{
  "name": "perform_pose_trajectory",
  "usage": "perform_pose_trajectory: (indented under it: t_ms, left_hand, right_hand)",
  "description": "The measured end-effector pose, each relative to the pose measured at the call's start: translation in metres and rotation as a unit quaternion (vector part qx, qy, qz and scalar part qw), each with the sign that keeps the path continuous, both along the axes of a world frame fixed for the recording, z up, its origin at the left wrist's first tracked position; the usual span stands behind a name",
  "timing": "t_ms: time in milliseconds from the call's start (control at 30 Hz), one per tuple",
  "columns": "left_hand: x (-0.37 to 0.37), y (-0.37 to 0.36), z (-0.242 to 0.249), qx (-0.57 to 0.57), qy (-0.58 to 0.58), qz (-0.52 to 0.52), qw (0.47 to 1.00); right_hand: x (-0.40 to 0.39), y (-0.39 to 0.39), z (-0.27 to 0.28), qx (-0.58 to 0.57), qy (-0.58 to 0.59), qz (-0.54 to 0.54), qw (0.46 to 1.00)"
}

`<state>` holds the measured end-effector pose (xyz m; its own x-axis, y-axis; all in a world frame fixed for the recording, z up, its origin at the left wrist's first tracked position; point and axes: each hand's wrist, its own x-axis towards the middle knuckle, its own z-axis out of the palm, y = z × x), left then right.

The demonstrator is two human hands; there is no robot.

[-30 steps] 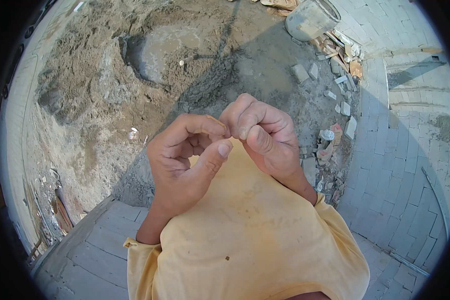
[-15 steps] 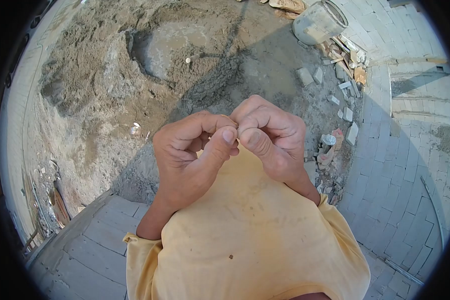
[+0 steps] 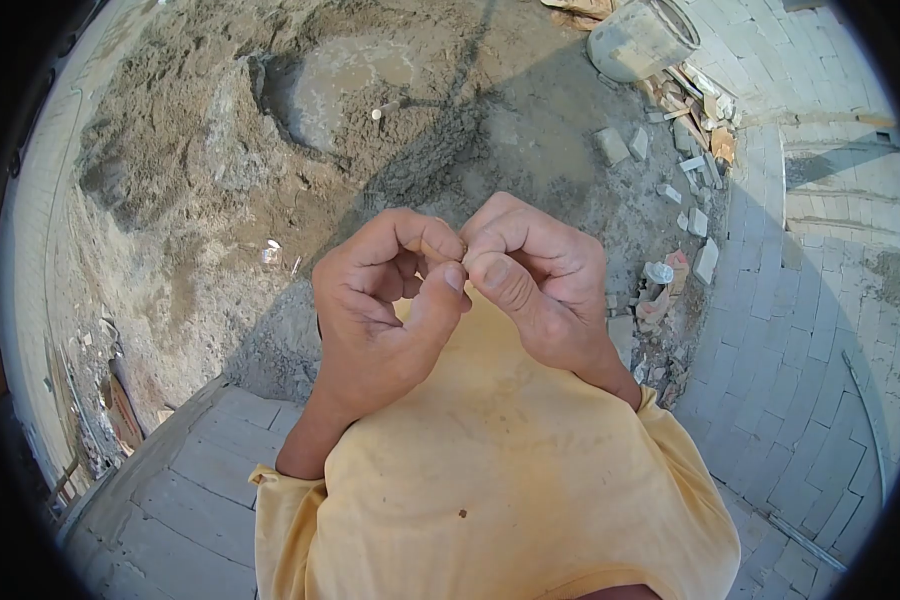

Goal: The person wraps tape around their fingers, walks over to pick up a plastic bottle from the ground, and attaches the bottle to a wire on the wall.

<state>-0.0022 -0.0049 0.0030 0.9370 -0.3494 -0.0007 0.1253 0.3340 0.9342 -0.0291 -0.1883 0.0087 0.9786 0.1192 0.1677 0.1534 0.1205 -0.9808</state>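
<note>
The left hand [image 3: 380,310] and right hand [image 3: 535,285] are closing together, fingertips now touching; both are curling shut; whether they are pinching anything is too small to tell.

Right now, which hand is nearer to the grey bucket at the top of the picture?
The right hand. The bucket lies above it and to the right, beside the rubble. The left hand is lower and further left, with its fingertips touching the right hand's.

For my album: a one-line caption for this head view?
Left hand and right hand meet fingertip to fingertip above sand.
</note>
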Motion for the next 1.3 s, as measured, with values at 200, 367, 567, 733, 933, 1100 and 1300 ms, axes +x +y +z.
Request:
perform_pose_trajectory:
  t_ms: [200,367,567,733,933,1100,1300]
  left_hand:
    - [0.004,0.001,-0.001,0.047,-0.085,0.042,0.994]
    - [0.008,0.003,-0.004,0.111,-0.158,0.083,0.978]
    - [0.011,0.004,-0.002,0.130,-0.169,0.105,0.971]
    - [0.013,0.013,0.001,0.176,-0.189,0.070,0.963]
    - [0.018,0.009,0.005,0.223,-0.224,0.087,0.945]
    - [0.017,0.003,0.002,0.190,-0.227,0.109,0.949]
    - [0.016,-0.001,-0.003,0.141,-0.226,0.126,0.956]
  right_hand:
    - [0.009,0.003,-0.004,-0.117,-0.123,-0.012,0.985]
    - [0.014,0.007,-0.004,-0.144,-0.178,-0.016,0.973]
    - [0.016,0.006,0.000,-0.188,-0.195,-0.016,0.963]
    - [0.019,0.004,0.005,-0.229,-0.205,-0.011,0.952]
    - [0.021,0.003,0.006,-0.231,-0.198,0.000,0.953]
    - [0.022,0.002,0.005,-0.191,-0.172,0.014,0.966]
    - [0.026,0.006,-0.002,-0.142,-0.181,0.009,0.973]
